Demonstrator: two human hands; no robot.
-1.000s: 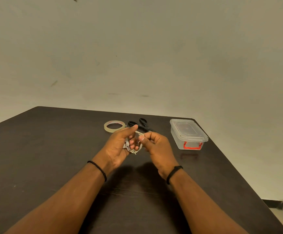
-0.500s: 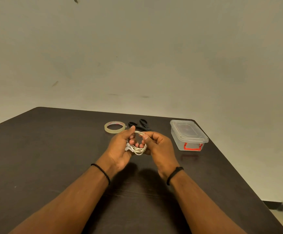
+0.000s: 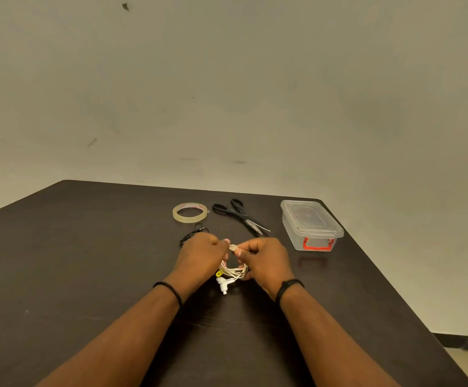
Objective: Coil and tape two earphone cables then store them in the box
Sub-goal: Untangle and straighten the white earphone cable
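Observation:
A coiled white earphone cable point(image 3: 231, 272) hangs between my two hands, its white earbuds and a small yellow tag dangling below the coil. My left hand point(image 3: 199, 256) grips the coil's left side. My right hand point(image 3: 263, 259) pinches the top of the coil with thumb and forefinger. A black earphone cable point(image 3: 192, 234) lies loose on the table just beyond my left hand. The clear plastic box point(image 3: 311, 224) with a red latch stands lid shut at the right. A roll of clear tape point(image 3: 190, 212) lies beyond the black cable.
Black scissors point(image 3: 238, 215) lie between the tape and the box, blades pointing toward me. The dark table point(image 3: 87, 275) ends close behind the box, and its right edge runs diagonally toward me. A pale wall stands behind.
Both hands have dropped lower and nearer to me with the white coil. The black cable, hidden before, now shows beyond my left hand.

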